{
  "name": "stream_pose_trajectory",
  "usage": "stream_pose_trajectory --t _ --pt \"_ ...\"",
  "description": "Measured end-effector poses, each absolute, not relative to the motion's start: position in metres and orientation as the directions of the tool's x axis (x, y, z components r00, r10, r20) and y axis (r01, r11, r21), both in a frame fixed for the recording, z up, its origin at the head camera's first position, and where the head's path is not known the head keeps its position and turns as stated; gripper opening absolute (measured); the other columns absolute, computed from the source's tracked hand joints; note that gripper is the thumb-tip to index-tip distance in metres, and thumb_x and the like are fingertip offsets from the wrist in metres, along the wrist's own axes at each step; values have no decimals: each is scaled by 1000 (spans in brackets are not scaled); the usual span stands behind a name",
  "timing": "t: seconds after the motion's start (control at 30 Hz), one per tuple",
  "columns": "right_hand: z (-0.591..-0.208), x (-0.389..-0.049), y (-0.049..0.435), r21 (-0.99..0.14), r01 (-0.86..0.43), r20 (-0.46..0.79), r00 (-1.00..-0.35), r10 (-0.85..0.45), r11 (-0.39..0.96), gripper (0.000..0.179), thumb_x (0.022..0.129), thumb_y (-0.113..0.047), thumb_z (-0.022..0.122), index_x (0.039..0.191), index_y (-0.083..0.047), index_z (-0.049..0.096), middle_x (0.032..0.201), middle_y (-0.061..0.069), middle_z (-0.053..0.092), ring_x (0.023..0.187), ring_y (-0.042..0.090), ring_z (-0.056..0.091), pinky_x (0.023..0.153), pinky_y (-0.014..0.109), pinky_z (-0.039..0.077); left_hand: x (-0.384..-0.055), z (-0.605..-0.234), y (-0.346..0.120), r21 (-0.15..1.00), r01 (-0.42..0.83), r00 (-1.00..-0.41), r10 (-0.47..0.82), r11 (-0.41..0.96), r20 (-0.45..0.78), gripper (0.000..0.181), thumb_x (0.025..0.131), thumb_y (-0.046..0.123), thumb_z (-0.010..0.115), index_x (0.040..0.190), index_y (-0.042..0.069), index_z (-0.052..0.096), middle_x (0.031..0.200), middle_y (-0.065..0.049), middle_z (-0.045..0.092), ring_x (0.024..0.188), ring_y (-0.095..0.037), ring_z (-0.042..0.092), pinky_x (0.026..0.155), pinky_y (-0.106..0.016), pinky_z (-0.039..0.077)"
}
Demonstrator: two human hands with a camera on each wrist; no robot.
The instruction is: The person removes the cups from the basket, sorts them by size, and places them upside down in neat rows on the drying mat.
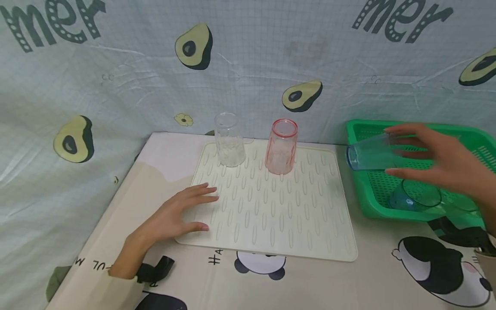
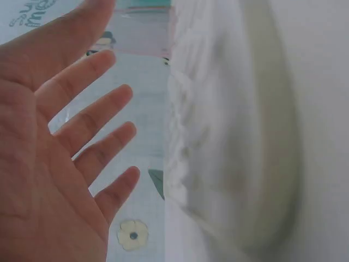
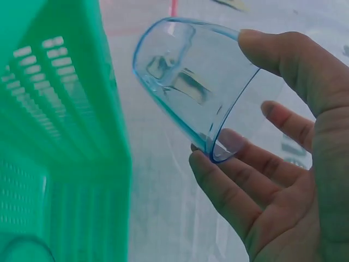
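My right hand (image 1: pixel 438 157) pinches a blue-tinted drinking glass (image 1: pixel 370 154) near its rim, thumb on one side and fingertips on the other. The glass lies tilted on its side in the air, over the left part of the green basket (image 1: pixel 354 189). In the right wrist view the same glass (image 3: pixel 185 82) shows beside the basket wall (image 3: pixel 117 125). My left hand (image 1: pixel 174 213) holds nothing; its fingers extend over the left edge of the white drying mat (image 1: pixel 267 215). On the mat's far half stand a clear glass (image 1: pixel 230 142) and a pink glass (image 1: pixel 281 148).
Inside the basket lie more glasses, among them a bluish one (image 1: pixel 414 196). A patterned cloth (image 1: pixel 248 77) with avocados hangs behind the table. The tablecloth (image 1: pixel 372 280) bears panda prints.
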State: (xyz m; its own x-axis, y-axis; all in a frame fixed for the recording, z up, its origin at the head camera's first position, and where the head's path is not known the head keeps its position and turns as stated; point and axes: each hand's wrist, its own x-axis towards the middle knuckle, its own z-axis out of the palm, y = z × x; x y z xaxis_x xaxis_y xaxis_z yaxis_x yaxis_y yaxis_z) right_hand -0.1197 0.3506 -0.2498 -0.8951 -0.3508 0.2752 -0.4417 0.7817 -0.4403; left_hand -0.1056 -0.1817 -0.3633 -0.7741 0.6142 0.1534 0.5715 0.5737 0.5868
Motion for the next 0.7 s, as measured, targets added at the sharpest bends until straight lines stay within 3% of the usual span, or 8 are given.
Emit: stream_pose_trajectory --t 0.27,0.47,0.7 --pt "-253 -120 316 -456 -544 344 -837 -425 704 90 63 1 87 140 -16 45 133 -11 48 111 -10 50 81 4 43 -116 -351 -150 600 666 -705 636 443 314 70 75 27 82 138 16 53 147 0 42 139 -21 30 109 -51 28" --pt "-257 -120 292 -491 -607 375 -795 -477 625 88 63 6 86 139 -10 45 133 -1 50 108 -6 55 81 13 49 -123 -347 -124 640 675 -701 590 368 400 77 75 24 84 142 19 48 146 3 42 137 -17 33 109 -47 30" --pt "-272 -124 268 -566 -615 383 -786 -485 550 84 65 2 86 138 -9 45 128 5 53 107 -3 57 81 14 50 -127 -350 -94 700 662 -706 536 267 463 81 75 20 84 145 15 42 146 3 43 134 -15 37 108 -41 34"
